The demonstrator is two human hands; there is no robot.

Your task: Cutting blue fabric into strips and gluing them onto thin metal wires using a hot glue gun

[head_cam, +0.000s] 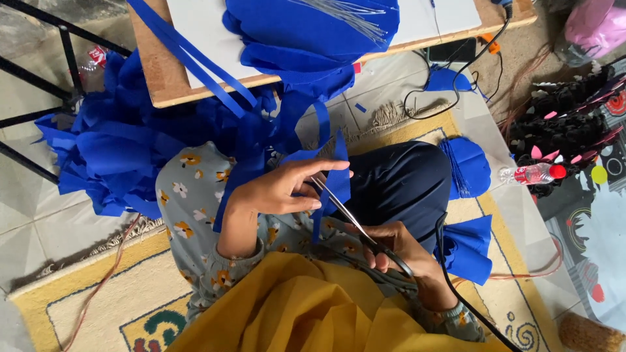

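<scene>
So the left hand point(277, 192), just left of the frame's centre, pinches a strip of blue felt-like fabric point(336, 179) between thumb and fingers, grip narrow and tight on the cloth. The right hand point(398, 251), lower centre-right, has its grip closed round the handles of a pair of metal scissors point(345, 212), blades angling up-left and meeting the strip right beside the left fingers. Both hands sit over a lap in dark navy trousers point(398, 182), with a yellow garment point(306, 306) along the bottom. At the top there's a low wooden desk point(160, 78) with more blue cut pieces on it, and a big heap of blue fabric scraps point(111, 156) on the floor at left. A clear plastic bottle with a red cap point(531, 173) lies at the right.
</scene>
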